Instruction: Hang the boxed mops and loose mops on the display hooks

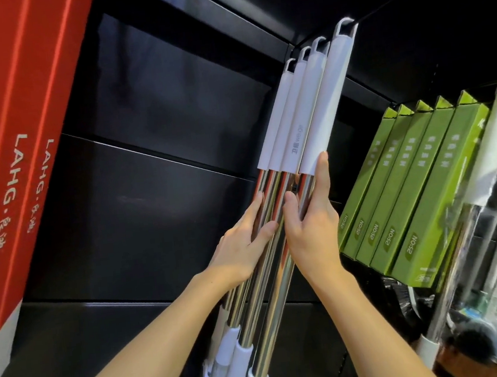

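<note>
Several loose mops (301,115) with white grips and shiny steel poles hang by their top loops from a black display hook (376,12) at the top centre. My left hand (244,247) lies on the left side of the steel poles, fingers fairly straight and the thumb across the front. My right hand (312,221) wraps the right-most pole, its forefinger reaching up to the foot of the white grip and its thumb on the front. To the right, several green boxed mops (410,189) hang in a row.
A big red box (7,152) marked LAHG fills the left. Black back panels (153,167) stand behind the mops. At the far right hang a white-handled mop (494,144) and other plastic-wrapped cleaning tools.
</note>
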A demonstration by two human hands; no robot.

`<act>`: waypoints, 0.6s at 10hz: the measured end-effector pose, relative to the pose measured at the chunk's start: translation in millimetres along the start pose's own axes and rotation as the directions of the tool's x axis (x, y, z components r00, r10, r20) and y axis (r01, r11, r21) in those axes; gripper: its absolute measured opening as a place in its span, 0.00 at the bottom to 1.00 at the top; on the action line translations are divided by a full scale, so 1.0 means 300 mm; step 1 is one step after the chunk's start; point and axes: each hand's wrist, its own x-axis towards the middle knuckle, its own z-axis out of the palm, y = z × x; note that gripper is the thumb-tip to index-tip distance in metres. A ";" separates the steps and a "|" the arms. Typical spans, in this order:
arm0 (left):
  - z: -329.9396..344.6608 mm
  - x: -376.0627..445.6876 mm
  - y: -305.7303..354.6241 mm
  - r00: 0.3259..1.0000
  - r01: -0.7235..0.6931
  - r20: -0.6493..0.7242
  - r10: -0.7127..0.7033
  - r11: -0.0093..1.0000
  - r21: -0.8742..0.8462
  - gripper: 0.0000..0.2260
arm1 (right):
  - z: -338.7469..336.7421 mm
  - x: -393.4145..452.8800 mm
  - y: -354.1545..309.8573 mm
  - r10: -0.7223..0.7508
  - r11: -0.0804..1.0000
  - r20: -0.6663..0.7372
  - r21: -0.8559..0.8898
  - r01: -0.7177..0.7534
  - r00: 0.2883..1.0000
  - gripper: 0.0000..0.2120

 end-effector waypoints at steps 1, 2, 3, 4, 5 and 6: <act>-0.008 -0.011 0.007 0.999 0.034 0.031 -0.035 0.999 0.037 0.32 | -0.006 -0.017 -0.014 0.021 1.000 0.024 0.002 -0.021 1.000 0.35; -0.010 -0.033 0.023 0.995 0.075 0.055 -0.079 0.994 0.079 0.31 | -0.025 -0.027 -0.022 0.048 0.999 0.063 -0.015 -0.047 0.997 0.37; -0.016 -0.062 0.029 0.989 0.107 0.087 -0.120 0.984 0.139 0.33 | -0.045 -0.044 -0.040 0.071 0.996 0.109 -0.057 -0.065 0.992 0.37; -0.034 -0.127 0.052 0.991 0.079 0.084 -0.106 0.958 0.275 0.32 | -0.062 -0.087 -0.053 0.081 0.995 0.168 -0.076 -0.069 0.983 0.38; -0.051 -0.225 0.085 0.996 0.019 0.072 -0.056 0.902 0.432 0.31 | -0.099 -0.158 -0.042 0.042 0.992 0.261 -0.128 -0.008 0.965 0.38; -0.049 -0.316 0.122 0.990 0.025 0.097 -0.101 0.808 0.589 0.31 | -0.163 -0.226 -0.023 0.072 0.946 0.329 -0.322 0.040 0.941 0.38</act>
